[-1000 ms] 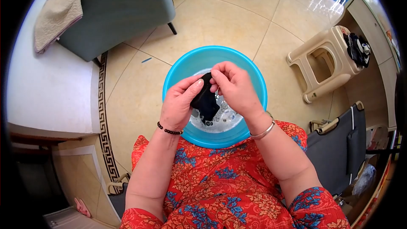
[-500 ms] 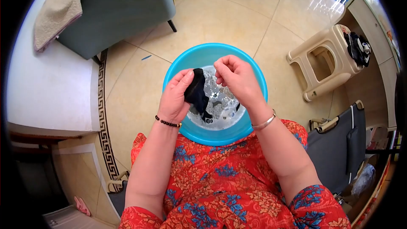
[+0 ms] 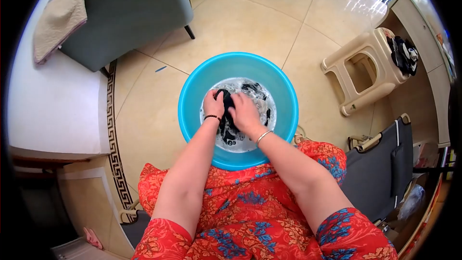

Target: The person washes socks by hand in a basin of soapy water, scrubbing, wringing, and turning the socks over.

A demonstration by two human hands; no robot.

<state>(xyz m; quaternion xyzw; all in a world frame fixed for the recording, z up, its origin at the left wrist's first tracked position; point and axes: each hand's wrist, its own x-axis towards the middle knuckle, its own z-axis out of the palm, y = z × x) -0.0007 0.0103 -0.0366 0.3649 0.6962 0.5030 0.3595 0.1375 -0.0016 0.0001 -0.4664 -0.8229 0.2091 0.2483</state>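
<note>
Tiled floor (image 3: 240, 24) in head view, blue basin (image 3: 285, 101) at centre, stool (image 3: 382, 62) with dark clothes (image 3: 403, 57) off to right. Black cloth (image 3: 228, 115) in basin, amid suds (image 3: 244, 147), between both hands. Left hand (image 3: 213, 103): thumb and fingers closed on cloth. Right hand (image 3: 246, 114): fingers loosely bent against cloth; pinching or only pressing, cannot tell. Step in hand, likely: working cloth over by hand in suds. Needed next, likely: firm hold on slippery wet cloth. Brands, labels, writing: none readable, clothes included.
</note>
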